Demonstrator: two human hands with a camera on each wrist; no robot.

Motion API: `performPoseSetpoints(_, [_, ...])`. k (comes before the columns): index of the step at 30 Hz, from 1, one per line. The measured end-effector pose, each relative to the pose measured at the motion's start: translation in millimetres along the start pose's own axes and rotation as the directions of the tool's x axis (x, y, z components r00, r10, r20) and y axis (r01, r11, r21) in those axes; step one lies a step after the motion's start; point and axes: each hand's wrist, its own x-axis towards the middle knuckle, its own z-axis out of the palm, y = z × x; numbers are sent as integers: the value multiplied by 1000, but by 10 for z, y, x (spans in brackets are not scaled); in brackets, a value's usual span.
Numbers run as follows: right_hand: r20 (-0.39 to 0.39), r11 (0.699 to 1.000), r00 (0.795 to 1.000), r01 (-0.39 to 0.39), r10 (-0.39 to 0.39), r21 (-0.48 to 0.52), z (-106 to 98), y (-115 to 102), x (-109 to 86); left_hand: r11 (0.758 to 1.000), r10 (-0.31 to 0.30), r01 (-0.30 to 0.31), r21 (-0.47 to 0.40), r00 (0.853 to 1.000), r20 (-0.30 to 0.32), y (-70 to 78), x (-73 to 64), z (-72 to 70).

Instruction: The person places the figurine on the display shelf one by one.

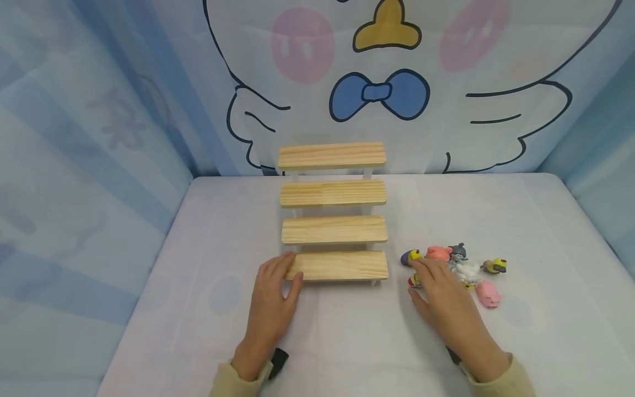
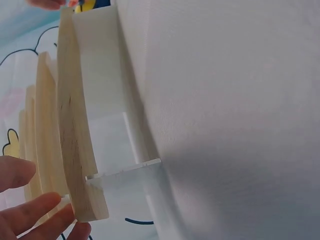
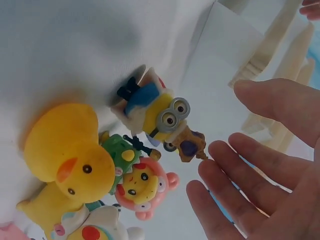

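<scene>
My left hand [image 1: 270,298] rests at the left end of the lowest plank [image 1: 342,266] of a four-step wooden stand. In the left wrist view, its relaxed fingers [image 2: 55,220] are right at the plank's end. My right hand [image 1: 448,300] hovers over the near left part of a group of small toy figures, thumb and fingers spread with nothing between them. Closest to its fingertips in the right wrist view lies a Minion figure [image 3: 162,112] with grey goggles. Beside it are a yellow duck [image 3: 65,150], a pink-hooded figure [image 3: 142,187] and a white figure [image 3: 100,225].
Above the lowest plank, three more planks [image 1: 334,230] rise in steps toward the back curtain [image 1: 307,110], with white supports beneath. At the group's right side lie a pink pig [image 1: 488,294] and a small yellow-and-dark figure [image 1: 494,266]. A white cloth [image 1: 223,237] covers the table.
</scene>
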Motion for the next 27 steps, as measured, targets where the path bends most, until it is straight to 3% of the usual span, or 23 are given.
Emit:
performPoseSetpoints(11, [-91, 999, 994, 54, -53, 3, 1, 107, -15, 998, -42, 42, -37, 999, -3, -32, 42, -26])
performPoseSetpoints(17, [-46, 1000, 999, 15, -15, 9, -16, 129, -27, 993, -91, 92, -72, 996, 10, -43, 63, -46])
performPoseSetpoints(27, [61, 998, 996, -59, 58, 22, -66, 123, -22, 985, -107, 105, -134, 994, -12, -121, 87, -40])
